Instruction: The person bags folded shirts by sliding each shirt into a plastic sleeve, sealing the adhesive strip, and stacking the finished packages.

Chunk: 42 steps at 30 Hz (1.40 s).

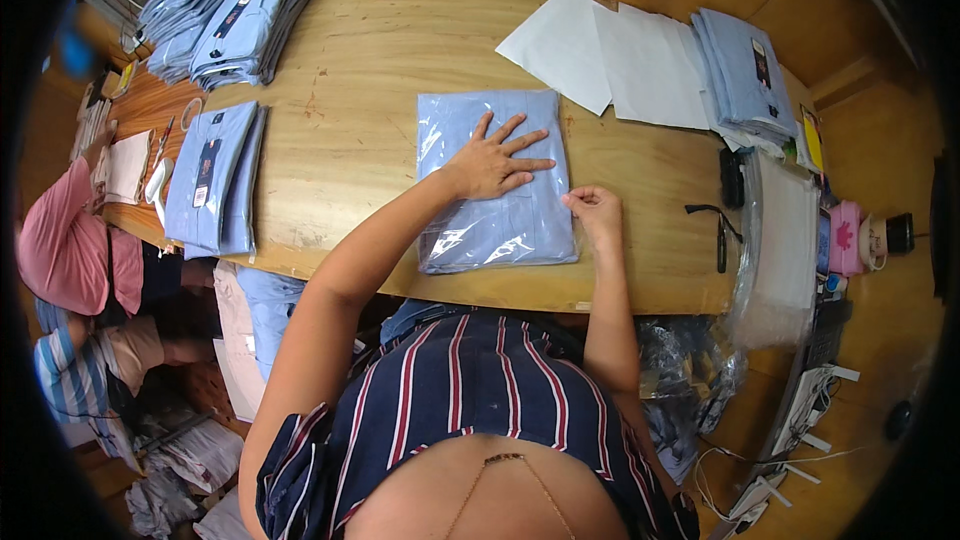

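A folded light-blue shirt in a clear plastic bag (480,225) lies flat on the wooden table in front of me. My left hand (490,162) rests on top of it, palm down with the fingers spread. At the bag's right edge, my right hand (597,212) has its thumb and forefinger pinched together against the plastic. The fingertips seem to grip the bag's edge, and the other fingers are curled in. Glare on the plastic partly hides the shirt's details.
Bagged blue shirts (215,175) lie at the table's left, with taller stacks (250,25) behind. White paper sheets (650,65) and another shirt pile (742,70) are at the back right. Clear plastic bags (775,250) line the right side. A person in pink (75,230) is at far left.
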Tool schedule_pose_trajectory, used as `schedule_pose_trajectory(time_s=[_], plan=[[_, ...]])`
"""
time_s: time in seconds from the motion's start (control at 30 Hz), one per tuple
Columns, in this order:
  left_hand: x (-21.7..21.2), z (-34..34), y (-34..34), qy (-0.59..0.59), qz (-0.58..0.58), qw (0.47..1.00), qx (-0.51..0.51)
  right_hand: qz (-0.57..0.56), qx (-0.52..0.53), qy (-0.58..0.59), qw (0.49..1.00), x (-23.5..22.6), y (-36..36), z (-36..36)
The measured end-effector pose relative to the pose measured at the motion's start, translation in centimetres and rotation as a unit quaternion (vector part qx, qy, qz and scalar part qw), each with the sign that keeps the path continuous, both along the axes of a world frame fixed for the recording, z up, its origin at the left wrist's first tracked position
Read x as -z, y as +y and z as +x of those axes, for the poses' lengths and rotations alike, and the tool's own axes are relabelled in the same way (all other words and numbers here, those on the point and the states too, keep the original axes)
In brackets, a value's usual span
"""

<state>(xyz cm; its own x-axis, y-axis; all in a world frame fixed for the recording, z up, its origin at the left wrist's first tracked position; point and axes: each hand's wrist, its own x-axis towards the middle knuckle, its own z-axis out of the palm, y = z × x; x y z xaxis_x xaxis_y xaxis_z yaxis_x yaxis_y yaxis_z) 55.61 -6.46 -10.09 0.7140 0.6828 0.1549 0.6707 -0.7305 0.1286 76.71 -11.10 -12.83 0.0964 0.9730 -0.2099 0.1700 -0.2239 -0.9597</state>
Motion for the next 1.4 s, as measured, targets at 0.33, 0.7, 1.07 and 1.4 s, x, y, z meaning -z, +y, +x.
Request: schedule_pose_trajectory(time_s=[0.33,0.7,1.07,1.4], plan=[[0.3,-0.5,0.3,-0.014,-0.039,0.999,0.003,0.183,-0.164,-0.035,0.969,-8.6,-6.4,-0.4],[-5.8,-6.1,-1.2,-0.339,-0.407,0.848,-0.011,0.118,-0.133,0.197,0.964,-7.7,-8.0,1.9],[-2.5,-9.3,-14.5,-0.517,-0.388,0.702,-0.298,0.102,0.013,0.145,0.984,-5.6,-4.2,-0.7],[1.5,-5.2,-8.9,-0.215,-0.033,0.841,-0.495,0.174,0.136,-0.386,0.896,-0.2,0.6,-4.7]])
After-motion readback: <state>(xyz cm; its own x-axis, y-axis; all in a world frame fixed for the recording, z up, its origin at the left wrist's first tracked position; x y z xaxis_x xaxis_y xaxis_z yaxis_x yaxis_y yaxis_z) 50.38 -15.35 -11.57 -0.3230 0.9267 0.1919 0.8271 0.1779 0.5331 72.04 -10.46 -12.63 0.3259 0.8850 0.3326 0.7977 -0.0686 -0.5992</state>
